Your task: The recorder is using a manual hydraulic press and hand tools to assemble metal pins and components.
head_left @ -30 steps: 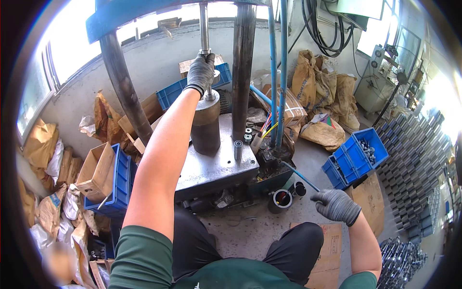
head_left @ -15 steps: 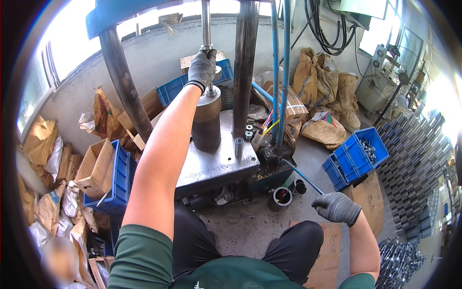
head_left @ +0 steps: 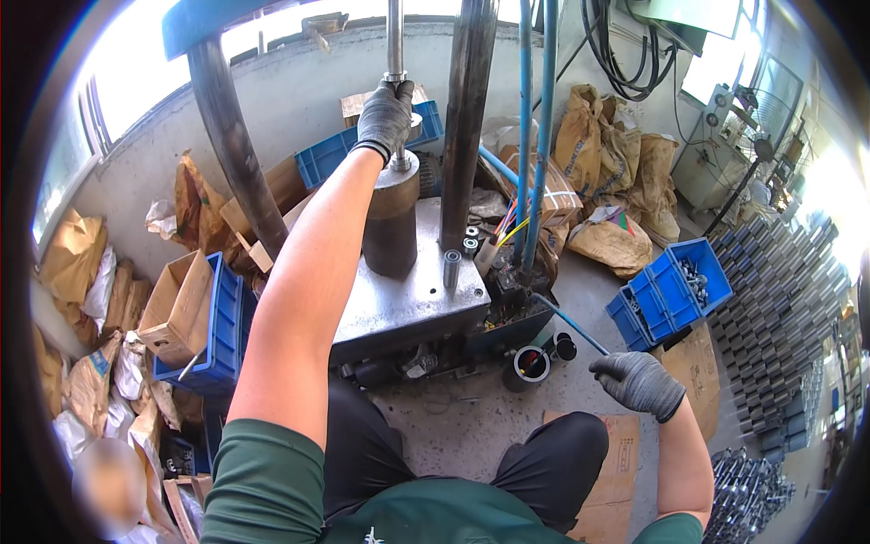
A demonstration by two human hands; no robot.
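Note:
My gloved left hand [head_left: 386,118] is raised and closed round a shiny metal part just below the press ram [head_left: 395,45]. Its fingers hide most of that part, and a thin steel stem [head_left: 400,160] shows beneath, reaching down to the top of a dark, thick metal cylinder [head_left: 391,227]. The cylinder stands upright on the press's steel bed [head_left: 399,304]. Low on the right, my gloved right hand [head_left: 639,383] is wrapped round the end of a blue lever [head_left: 580,331]. On the bed's right side stands a small metal sleeve [head_left: 452,269], with small metal rings [head_left: 470,240] behind it.
Dark press columns [head_left: 237,145] flank the cylinder. Blue bins stand at left [head_left: 222,331] and right [head_left: 671,295]. Two black cups [head_left: 528,366] sit beneath the lever. Paper sacks [head_left: 609,240] line the back wall; metal tubes [head_left: 770,317] are stacked at right.
The view has shifted slightly. Both hands keep their grips, the left below the ram and the right on the lever; otherwise little differs.

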